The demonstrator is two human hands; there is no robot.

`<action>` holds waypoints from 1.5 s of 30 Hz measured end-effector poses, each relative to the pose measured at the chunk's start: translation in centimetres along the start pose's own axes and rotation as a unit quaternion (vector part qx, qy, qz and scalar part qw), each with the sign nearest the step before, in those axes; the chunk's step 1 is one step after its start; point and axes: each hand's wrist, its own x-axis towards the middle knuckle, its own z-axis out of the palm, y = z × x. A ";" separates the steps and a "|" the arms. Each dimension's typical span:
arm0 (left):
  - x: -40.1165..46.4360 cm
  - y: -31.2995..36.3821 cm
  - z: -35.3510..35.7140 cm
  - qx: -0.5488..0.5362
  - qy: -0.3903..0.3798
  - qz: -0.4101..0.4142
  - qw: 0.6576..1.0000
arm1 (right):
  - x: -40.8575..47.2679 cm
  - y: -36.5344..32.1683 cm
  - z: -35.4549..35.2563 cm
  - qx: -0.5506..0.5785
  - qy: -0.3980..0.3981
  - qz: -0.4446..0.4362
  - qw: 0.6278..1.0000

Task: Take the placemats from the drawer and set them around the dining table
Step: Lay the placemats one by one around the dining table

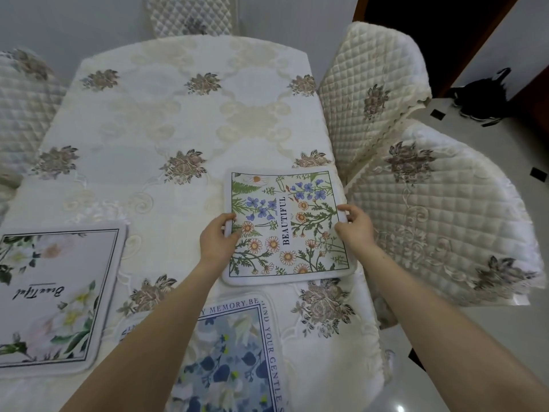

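Note:
A square placemat (285, 224) printed with wildflowers and the word BEAUTIFUL lies near the right edge of the dining table (178, 120). My left hand (217, 242) grips its left edge and my right hand (355, 227) pinches its right edge. A second placemat with white flowers (50, 295) lies at the near left. A third placemat with blue flowers and lettering (234, 352) lies at the near edge, partly hidden under my left forearm. The drawer is out of view.
The table wears a cream embroidered cloth. Quilted, covered chairs stand around it: two at the right (374, 93) (445, 209), one at the far end (187, 16), one at the left (23, 99). A dark bag (481, 96) sits on the floor at the far right.

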 end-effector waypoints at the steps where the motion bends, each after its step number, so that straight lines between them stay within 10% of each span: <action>1: 0.0 -0.4 0.1 -0.001 -0.002 -0.002 1.000 | 0.0 0.2 0.1 -0.001 0.002 0.001 1.000; 32: -1.1 -1.8 1.5 -0.030 -0.036 0.018 0.999 | -0.1 2.5 0.5 -0.077 0.052 -0.044 0.995; 45: -1.5 -4.3 2.7 0.307 -0.013 0.186 0.933 | -1.2 5.8 2.4 -0.232 0.024 -0.164 0.959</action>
